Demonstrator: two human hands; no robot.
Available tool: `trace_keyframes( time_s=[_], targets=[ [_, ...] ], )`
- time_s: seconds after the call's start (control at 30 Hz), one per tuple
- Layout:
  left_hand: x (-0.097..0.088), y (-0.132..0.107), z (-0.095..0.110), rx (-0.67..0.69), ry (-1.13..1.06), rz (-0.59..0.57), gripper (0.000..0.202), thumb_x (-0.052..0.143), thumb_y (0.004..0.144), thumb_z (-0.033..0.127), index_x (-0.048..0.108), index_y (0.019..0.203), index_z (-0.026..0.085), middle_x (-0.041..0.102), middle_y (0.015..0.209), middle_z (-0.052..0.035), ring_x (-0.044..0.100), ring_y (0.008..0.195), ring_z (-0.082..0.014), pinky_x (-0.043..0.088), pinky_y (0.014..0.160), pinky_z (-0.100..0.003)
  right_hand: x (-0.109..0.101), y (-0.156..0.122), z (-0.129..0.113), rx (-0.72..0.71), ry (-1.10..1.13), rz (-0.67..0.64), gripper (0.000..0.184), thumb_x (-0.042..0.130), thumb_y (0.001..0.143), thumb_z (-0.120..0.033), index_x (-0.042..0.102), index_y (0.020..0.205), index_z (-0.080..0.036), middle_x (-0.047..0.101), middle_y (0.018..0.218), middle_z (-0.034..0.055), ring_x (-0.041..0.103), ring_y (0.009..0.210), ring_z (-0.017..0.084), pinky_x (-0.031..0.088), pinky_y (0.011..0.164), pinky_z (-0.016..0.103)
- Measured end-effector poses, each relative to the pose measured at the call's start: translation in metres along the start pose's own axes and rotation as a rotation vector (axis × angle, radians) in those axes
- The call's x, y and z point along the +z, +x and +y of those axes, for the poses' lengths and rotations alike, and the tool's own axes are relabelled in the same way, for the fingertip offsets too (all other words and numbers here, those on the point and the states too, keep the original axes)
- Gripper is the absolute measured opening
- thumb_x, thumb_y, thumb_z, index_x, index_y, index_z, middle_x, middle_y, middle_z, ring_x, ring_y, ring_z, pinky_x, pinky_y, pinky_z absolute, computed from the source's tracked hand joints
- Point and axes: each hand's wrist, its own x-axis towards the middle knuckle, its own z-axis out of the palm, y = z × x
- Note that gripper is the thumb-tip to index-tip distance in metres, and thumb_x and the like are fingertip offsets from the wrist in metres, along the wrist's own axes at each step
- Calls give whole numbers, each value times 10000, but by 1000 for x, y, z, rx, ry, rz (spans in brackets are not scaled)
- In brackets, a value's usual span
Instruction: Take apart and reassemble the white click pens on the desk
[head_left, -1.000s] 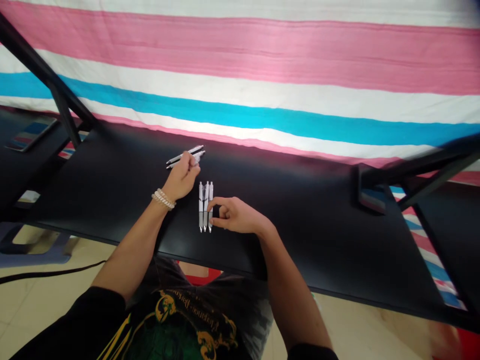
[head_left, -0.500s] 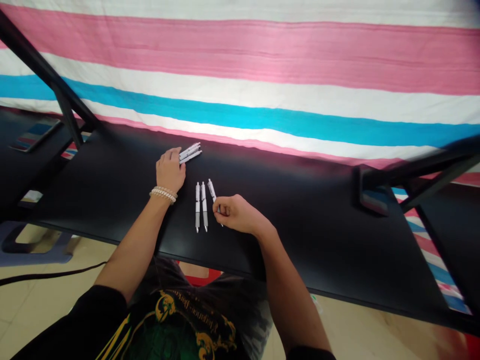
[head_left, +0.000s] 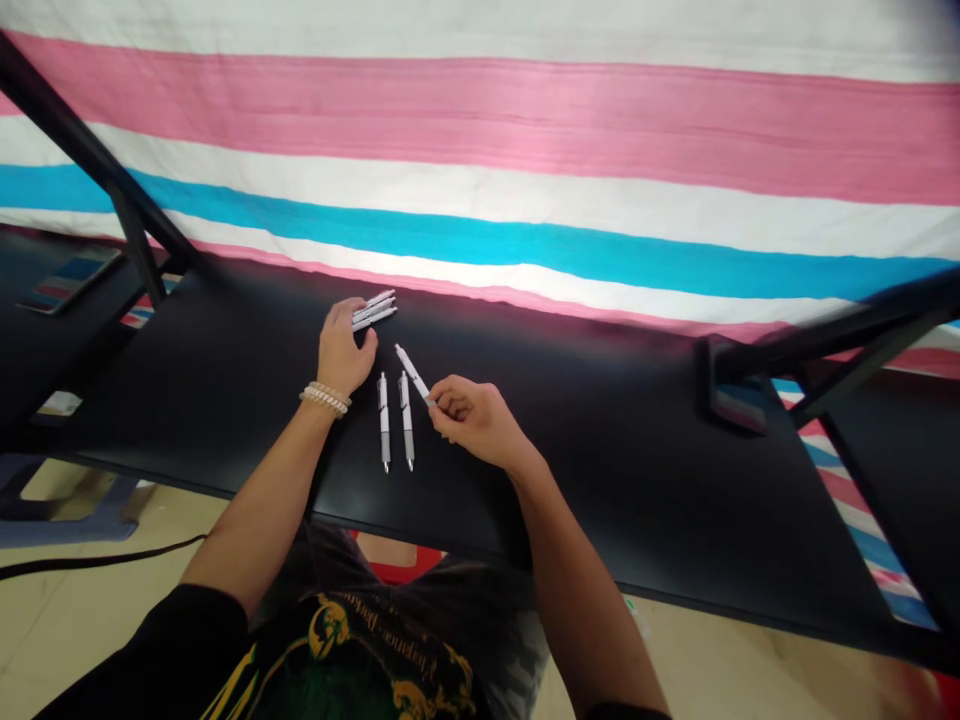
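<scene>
My left hand (head_left: pixel 345 350) lies around a small bunch of white pens (head_left: pixel 375 308), their clicker ends sticking out to the right past the fingers. Its fingertips and the other ends of these pens are hidden. Between the thumb and fingers of my right hand (head_left: pixel 469 412) is a single white pen (head_left: pixel 412 371), tilted with its clicker end up and to the left; its lower end is covered by the hand. Two more white pens with grey grips, a left one (head_left: pixel 385 422) and a right one (head_left: pixel 407 420), lie side by side on the table, tips toward me.
The black table (head_left: pixel 600 480) stretches out on both sides. Black metal supports stand at the left (head_left: pixel 135 220) and right (head_left: pixel 817 350). Behind hangs a striped cloth (head_left: pixel 480 200). A grey plastic stool (head_left: pixel 75 510) stands on the floor at the left.
The pen in my right hand has swung to a steeper slant, its clicker end shifting left and away from me. The gap between the two lying pens is wider. My left hand stays at the bunch.
</scene>
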Motion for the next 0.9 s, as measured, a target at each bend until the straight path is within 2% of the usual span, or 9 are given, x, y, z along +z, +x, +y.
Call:
trace_keyframes(
  time_s=[0.07,0.13,0.2,0.23,0.37,0.5,0.7,0.83,0.9],
  targets=[
    [7,-5,12,-115,-386,-82,306,656,876,277,633,1163,173,678,1235,-143,650,1159,-257,487,1044,-440,2,0,-1,4,116,77,210,671,870,-354,627,989,-187,606,679,-35,589,537,103,503,496,218],
    [13,-11,23,-309,-726,-266,357,632,907,432,643,1136,158,729,1110,-149,719,1017,-244,563,912,-410,3,2,-2,-12,170,150,270,699,855,-398,640,1005,-182,611,690,-27,585,533,107,505,478,225],
    [17,-17,30,-426,-900,-383,407,684,873,474,661,1107,141,750,1030,-149,744,938,-236,587,834,-366,4,4,-1,-35,151,207,274,727,833,-409,674,976,-180,604,682,-24,548,522,97,476,468,223],
    [19,-19,33,-448,-945,-395,407,720,852,461,669,1093,137,754,1019,-147,747,929,-231,589,827,-351,4,5,0,-44,129,237,265,737,827,-404,691,963,-182,602,680,-23,531,525,93,463,474,223],
    [22,-24,36,-445,-1071,-320,359,774,829,388,677,1070,141,753,1072,-135,732,1025,-237,574,935,-385,4,11,6,-61,33,439,231,754,817,-362,738,971,-191,601,713,-7,515,585,106,445,517,238],
    [26,-26,37,-476,-1108,-314,327,774,834,370,668,1050,148,751,1091,-131,722,1066,-259,546,998,-458,4,14,9,-76,-44,581,184,743,833,-342,786,940,-199,620,815,27,525,639,119,454,546,257],
    [29,-27,38,-452,-1090,-230,320,779,829,372,662,1025,149,754,1064,-125,733,1033,-248,555,991,-445,7,15,9,-57,22,603,238,773,814,-385,794,955,-194,633,835,34,528,599,103,454,485,242],
    [30,-27,37,-421,-1087,-192,323,788,816,377,657,1007,152,761,1039,-112,741,1000,-242,584,941,-421,9,15,7,46,193,498,385,629,915,-506,753,1046,-166,658,733,30,574,506,110,481,425,241],
    [31,-27,35,-416,-1088,-174,320,790,813,378,659,991,145,765,1019,-111,748,973,-242,594,919,-413,9,15,7,43,201,499,379,593,941,-496,754,1038,-167,650,679,17,569,472,109,482,417,241]
  ],
)
